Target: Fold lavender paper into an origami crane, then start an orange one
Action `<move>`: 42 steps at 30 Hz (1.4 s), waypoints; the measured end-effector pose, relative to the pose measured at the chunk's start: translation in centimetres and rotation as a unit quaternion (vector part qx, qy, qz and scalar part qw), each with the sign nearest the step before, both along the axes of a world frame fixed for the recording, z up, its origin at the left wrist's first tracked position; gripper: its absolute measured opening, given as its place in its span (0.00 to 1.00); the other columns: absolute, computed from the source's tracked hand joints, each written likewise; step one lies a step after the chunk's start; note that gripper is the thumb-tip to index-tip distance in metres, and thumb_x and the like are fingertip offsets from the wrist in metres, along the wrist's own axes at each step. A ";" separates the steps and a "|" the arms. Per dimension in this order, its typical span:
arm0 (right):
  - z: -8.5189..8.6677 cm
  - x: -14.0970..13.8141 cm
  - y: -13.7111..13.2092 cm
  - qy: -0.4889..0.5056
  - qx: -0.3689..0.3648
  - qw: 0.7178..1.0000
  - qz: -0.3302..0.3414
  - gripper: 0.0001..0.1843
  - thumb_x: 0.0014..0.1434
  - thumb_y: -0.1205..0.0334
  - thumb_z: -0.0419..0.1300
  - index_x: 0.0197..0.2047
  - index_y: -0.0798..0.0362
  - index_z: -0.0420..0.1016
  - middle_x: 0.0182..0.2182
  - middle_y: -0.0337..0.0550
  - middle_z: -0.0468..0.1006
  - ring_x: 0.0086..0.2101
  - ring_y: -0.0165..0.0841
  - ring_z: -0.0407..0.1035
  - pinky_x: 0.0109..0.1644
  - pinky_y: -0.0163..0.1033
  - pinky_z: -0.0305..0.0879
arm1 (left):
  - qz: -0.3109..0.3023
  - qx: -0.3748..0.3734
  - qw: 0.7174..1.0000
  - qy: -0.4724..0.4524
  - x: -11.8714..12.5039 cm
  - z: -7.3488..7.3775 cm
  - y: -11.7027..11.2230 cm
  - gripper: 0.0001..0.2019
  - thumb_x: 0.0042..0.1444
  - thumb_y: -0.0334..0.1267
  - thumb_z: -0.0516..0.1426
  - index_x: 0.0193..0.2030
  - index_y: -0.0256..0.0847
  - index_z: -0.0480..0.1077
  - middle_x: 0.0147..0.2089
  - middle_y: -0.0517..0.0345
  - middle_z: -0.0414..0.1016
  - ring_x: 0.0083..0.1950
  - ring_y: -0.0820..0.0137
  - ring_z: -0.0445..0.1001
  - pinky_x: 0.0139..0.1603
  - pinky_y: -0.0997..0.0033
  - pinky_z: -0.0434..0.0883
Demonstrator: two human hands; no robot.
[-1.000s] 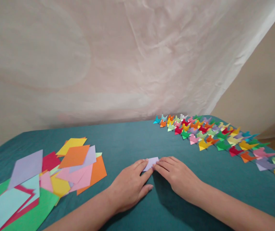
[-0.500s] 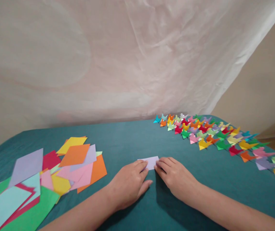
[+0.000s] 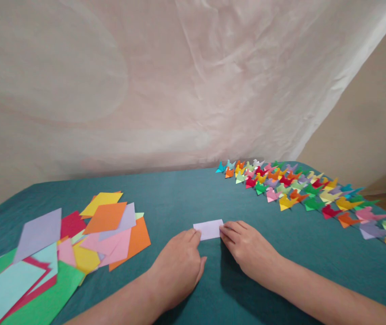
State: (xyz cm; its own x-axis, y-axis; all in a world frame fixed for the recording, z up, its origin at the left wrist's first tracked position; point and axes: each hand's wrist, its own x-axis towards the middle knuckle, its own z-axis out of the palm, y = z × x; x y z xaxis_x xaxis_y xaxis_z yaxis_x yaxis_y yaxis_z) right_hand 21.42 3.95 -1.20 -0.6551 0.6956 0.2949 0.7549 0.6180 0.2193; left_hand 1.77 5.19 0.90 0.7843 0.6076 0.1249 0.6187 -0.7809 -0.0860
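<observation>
A small pale lilac paper (image 3: 208,229), folded into a narrow rectangle, lies flat on the teal cloth in the middle. The fingertips of my left hand (image 3: 181,266) press on its lower left corner, fingers stretched out and thumb held apart. At the right end, my right hand (image 3: 245,246) pinches the edge of the paper between thumb and fingers. The fingertips hide a little of both ends.
Loose coloured paper sheets (image 3: 112,219) are spread over the left side of the table (image 3: 176,194). Several rows of small folded paper birds (image 3: 286,203) stand along the right side. A pale cloth (image 3: 152,90) hangs behind the table.
My left hand has slid left along the lilac paper to its left end, uncovering more of it. My right hand has barely moved at the right end.
</observation>
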 end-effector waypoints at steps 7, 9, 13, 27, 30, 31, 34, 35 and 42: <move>-0.5 0.6 0.5 0.060 -0.042 0.997 -0.012 0.09 0.54 0.75 0.57 0.36 0.60 0.78 0.36 0.51 0.78 0.38 0.38 0.68 0.41 0.42 0.63 | -0.051 0.045 0.998 0.009 -0.1 -0.7 0.4 0.12 0.57 0.30 0.50 0.31 0.31 0.75 0.36 0.42 0.75 0.38 0.58 0.73 0.38 0.59 0.71; -0.2 1.0 0.8 0.090 -0.082 0.992 -0.018 0.11 0.56 0.75 0.55 0.37 0.57 0.77 0.36 0.48 0.78 0.39 0.36 0.68 0.43 0.41 0.61 | -0.050 0.057 0.997 0.003 -0.2 -0.9 0.5 0.12 0.57 0.29 0.50 0.30 0.32 0.74 0.34 0.43 0.75 0.36 0.59 0.72 0.36 0.60 0.70; 1.4 1.1 1.8 0.109 -0.171 0.979 -0.034 0.14 0.55 0.73 0.54 0.42 0.52 0.75 0.33 0.44 0.76 0.38 0.35 0.67 0.43 0.41 0.60 | -0.044 0.073 0.996 -0.014 -0.1 -1.0 0.6 0.09 0.57 0.29 0.51 0.31 0.33 0.73 0.30 0.48 0.73 0.34 0.60 0.70 0.34 0.61 0.69; 2.2 -0.2 6.1 0.208 -0.333 0.913 -0.110 0.26 0.39 0.57 0.69 0.43 0.54 0.73 0.33 0.42 0.75 0.33 0.35 0.68 0.33 0.36 0.62 | 0.037 -0.125 0.968 -0.212 -1.5 -1.7 3.4 0.02 0.55 0.32 0.53 0.33 0.39 0.62 0.36 0.57 0.66 0.38 0.68 0.65 0.39 0.68 0.66; 1.8 0.3 6.0 0.246 -0.376 0.886 -0.116 0.16 0.42 0.59 0.66 0.37 0.54 0.74 0.29 0.40 0.76 0.27 0.31 0.67 0.27 0.32 0.58 | 0.038 -0.167 0.945 -0.279 -1.5 -1.9 3.5 0.05 0.53 0.30 0.54 0.36 0.40 0.60 0.42 0.56 0.65 0.42 0.68 0.66 0.43 0.67 0.66; 1.7 0.5 6.0 0.263 -0.388 0.876 -0.114 0.11 0.45 0.60 0.64 0.34 0.55 0.74 0.26 0.39 0.75 0.26 0.30 0.66 0.26 0.31 0.56 | 0.038 -0.176 0.936 -0.302 -1.5 -2.0 3.5 0.06 0.53 0.30 0.55 0.36 0.40 0.60 0.44 0.55 0.65 0.44 0.68 0.66 0.45 0.66 0.66; 1.2 0.9 6.0 0.329 -0.416 0.842 -0.099 0.08 0.52 0.60 0.59 0.27 0.56 0.73 0.21 0.36 0.71 0.22 0.27 0.62 0.24 0.30 0.53 | 0.049 -0.206 0.905 -0.370 -1.3 -2.1 3.5 0.07 0.53 0.30 0.55 0.37 0.40 0.59 0.48 0.53 0.64 0.49 0.67 0.66 0.48 0.65 0.66; 1.0 0.8 5.9 0.357 -0.427 0.826 -0.091 0.09 0.54 0.59 0.58 0.27 0.56 0.72 0.20 0.36 0.70 0.22 0.26 0.60 0.24 0.30 0.53 | 0.059 -0.221 0.891 -0.393 -1.2 -2.2 3.6 0.08 0.53 0.31 0.55 0.38 0.40 0.59 0.49 0.53 0.65 0.49 0.67 0.66 0.48 0.64 0.66; 0.2 -1.1 4.2 0.535 -0.459 0.707 -0.056 0.16 0.55 0.50 0.58 0.29 0.56 0.68 0.22 0.34 0.67 0.22 0.25 0.58 0.25 0.30 0.52 | 0.110 -0.389 0.751 -0.522 -0.9 -2.9 4.5 0.17 0.55 0.37 0.56 0.49 0.39 0.54 0.35 0.59 0.70 0.36 0.71 0.72 0.39 0.68 0.69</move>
